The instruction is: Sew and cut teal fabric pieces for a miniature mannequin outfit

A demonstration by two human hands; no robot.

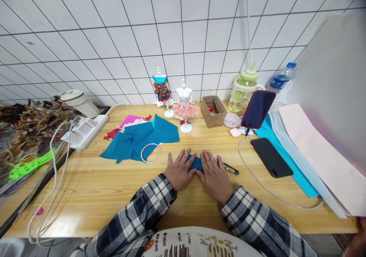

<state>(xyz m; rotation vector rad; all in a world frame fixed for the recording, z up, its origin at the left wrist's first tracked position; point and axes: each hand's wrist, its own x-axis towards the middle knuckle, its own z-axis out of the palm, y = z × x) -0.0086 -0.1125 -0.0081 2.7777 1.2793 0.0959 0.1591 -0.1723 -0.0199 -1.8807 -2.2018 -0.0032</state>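
My left hand (179, 170) and my right hand (214, 175) lie flat side by side on the wooden table (94, 188), palms down, fingers spread. Both press on a small piece of blue felt (196, 163) that shows between them. Small scissors (230, 168) lie just right of my right hand, touching or nearly touching its fingers. A larger heap of blue felt pieces (137, 139) with a white ring (150, 152) on it lies to the upper left of my left hand.
Two small mannequins (185, 104) stand at the back, beside a cardboard box (213, 111), a green-lidded bottle (244, 91) and a propped phone (257, 109). A black phone (271, 157) with a white cable lies right. Sheets of felt (317, 154) sit far right; a power strip (85, 131) is left.
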